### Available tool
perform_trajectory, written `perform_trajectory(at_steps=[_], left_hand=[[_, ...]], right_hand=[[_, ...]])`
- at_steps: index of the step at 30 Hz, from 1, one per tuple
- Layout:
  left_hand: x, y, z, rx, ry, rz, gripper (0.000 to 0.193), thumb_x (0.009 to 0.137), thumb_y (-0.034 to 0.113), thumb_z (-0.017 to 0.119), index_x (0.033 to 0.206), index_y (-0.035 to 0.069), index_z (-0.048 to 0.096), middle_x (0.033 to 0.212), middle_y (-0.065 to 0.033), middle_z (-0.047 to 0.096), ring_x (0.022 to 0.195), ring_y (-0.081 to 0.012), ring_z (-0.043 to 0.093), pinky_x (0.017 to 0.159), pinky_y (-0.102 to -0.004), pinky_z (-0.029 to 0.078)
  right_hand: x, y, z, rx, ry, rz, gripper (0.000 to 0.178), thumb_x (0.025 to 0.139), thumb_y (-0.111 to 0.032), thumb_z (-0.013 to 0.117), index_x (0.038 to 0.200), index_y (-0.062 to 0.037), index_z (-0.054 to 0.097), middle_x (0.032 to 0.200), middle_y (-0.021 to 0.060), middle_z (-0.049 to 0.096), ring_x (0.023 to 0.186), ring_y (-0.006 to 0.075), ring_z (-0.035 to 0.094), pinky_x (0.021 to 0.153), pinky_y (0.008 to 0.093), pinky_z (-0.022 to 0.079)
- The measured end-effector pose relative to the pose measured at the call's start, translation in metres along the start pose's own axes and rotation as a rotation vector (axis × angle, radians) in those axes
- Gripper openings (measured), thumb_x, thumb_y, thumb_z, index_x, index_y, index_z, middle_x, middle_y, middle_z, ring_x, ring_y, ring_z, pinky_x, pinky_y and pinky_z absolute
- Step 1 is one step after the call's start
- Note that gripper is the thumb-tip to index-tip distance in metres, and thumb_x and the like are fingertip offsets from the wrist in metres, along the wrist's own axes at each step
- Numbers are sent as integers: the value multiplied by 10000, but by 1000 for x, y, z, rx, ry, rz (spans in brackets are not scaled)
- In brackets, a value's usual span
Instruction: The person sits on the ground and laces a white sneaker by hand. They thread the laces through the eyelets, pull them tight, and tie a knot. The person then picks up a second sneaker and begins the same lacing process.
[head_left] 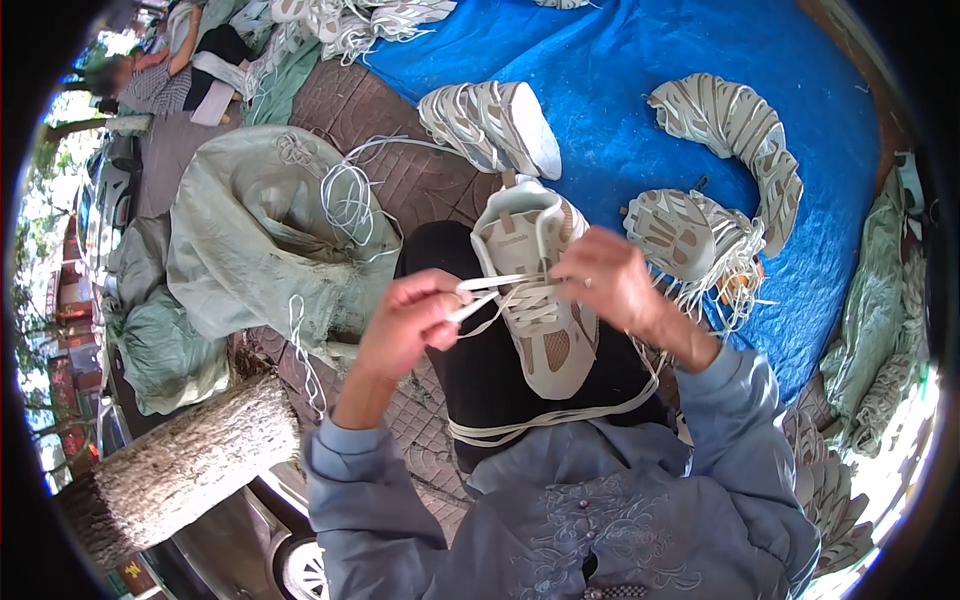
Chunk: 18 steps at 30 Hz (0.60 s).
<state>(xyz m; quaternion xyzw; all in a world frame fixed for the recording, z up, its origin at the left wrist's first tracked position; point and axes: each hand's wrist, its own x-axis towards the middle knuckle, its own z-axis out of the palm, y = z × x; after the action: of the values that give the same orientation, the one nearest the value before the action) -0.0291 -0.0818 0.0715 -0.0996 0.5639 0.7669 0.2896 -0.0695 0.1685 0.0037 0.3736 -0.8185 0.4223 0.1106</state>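
A beige and white sneaker [562, 368] rests on my black-clad lap, its toe toward me. White laces criss-cross its lower front. My left hand [408, 318], to the left of the shoe, is closed in a pinch on a white shoelace [494, 283]; a loop of it stretches across to the shoe's tongue. Over the right-hand row of eyelets my right hand [612, 282] is slightly blurred, its fingers bent together at the same lace. The fingertips partly cover that edge of the shoe. More pale laces [560, 420] lie across my thighs.
A blue tarp [610, 120] ahead carries a curved row of nested sneakers [725, 115], a shorter stack [490, 125] and a bundle of laces [730, 300]. At left are a pale woven sack [215, 235] with loose laces and a tree trunk [190, 465]. Another person [165, 85] sits far left.
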Motion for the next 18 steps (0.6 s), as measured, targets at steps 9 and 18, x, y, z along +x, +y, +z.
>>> perform_trajectory(at_steps=[9,18], left_hand=[[2,-23,8,-588,16,255,25,823,62,496,812,41,503,603,20,421,476,-64,378,476,-219,348],[-92,-24,-297,-1040,645,920,125,836,-22,433,929,-78,495,993,-189,555,979,-296,545,899,-408,439]], right_hand=[[35,-26,7,753,19,339,133,742,-105,549,737,6,622,756,67,617,604,146,558,522,284,449],[10,148,-175,348,418,759,237,819,-214,548,803,12,620,615,39,551,488,65,463,419,187,313]])
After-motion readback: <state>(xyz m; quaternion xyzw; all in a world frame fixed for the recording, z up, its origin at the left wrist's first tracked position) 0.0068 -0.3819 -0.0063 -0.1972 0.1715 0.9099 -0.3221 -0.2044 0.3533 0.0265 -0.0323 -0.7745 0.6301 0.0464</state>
